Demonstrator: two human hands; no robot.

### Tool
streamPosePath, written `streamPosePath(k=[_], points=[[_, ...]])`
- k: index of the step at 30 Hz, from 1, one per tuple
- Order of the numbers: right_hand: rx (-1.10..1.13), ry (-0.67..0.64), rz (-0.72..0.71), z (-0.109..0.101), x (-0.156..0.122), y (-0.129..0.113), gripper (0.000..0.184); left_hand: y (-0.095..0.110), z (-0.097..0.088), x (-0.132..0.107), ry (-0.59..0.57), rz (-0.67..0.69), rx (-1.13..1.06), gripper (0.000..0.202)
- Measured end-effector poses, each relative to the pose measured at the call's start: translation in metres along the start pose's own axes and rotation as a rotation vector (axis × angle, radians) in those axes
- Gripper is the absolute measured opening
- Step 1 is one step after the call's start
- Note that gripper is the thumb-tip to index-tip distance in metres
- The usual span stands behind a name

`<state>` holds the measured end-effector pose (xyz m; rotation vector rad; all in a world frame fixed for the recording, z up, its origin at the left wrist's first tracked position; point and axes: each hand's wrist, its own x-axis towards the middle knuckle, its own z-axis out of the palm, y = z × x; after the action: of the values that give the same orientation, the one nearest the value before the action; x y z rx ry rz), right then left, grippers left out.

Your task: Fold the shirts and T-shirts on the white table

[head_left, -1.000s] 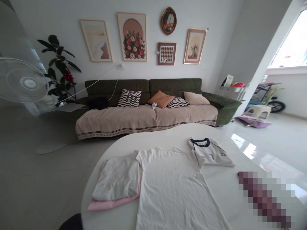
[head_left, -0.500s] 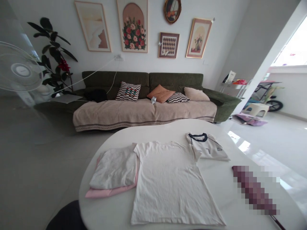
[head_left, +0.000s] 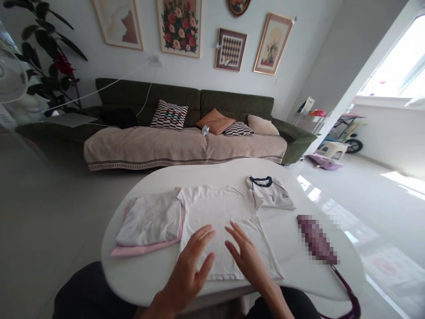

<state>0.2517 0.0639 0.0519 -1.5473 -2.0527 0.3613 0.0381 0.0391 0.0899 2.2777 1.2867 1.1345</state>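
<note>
A white T-shirt [head_left: 215, 212] lies spread flat on the white table [head_left: 285, 266], its neckline pointing away from me. Over its lower left part is my left hand [head_left: 192, 261], fingers apart and holding nothing. My right hand [head_left: 244, 250] is over the shirt's lower middle, also with spread fingers and nothing in them. Whether either hand touches the cloth I cannot tell. To the left, a folded light grey garment [head_left: 151, 219] rests on a folded pink one [head_left: 142, 250]. Behind the shirt's right sleeve sits a folded white shirt with a navy collar [head_left: 274, 195].
A dark red item, blurred out [head_left: 317, 239], with a dark strap [head_left: 345, 285] lies on the table's right side. Beyond the table stands a green sofa [head_left: 235, 104] with a beige cover and cushions. A fan [head_left: 11, 75] is at the far left.
Both my hands have come into view from below and are now over the white T-shirt. The view has shifted, showing more of my legs. The garments lie as before.
</note>
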Motion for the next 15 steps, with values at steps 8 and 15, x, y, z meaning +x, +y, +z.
streamPosePath(k=[8,15], points=[[-0.402,-0.265,0.324,0.015,-0.022,0.082,0.056,-0.075,0.04,-0.032,-0.459,-0.208,0.433,0.054],[-0.292,-0.208,0.295,-0.005,0.001,0.096,0.039,-0.074,0.037,0.053,-0.365,-0.37,0.409,0.038]])
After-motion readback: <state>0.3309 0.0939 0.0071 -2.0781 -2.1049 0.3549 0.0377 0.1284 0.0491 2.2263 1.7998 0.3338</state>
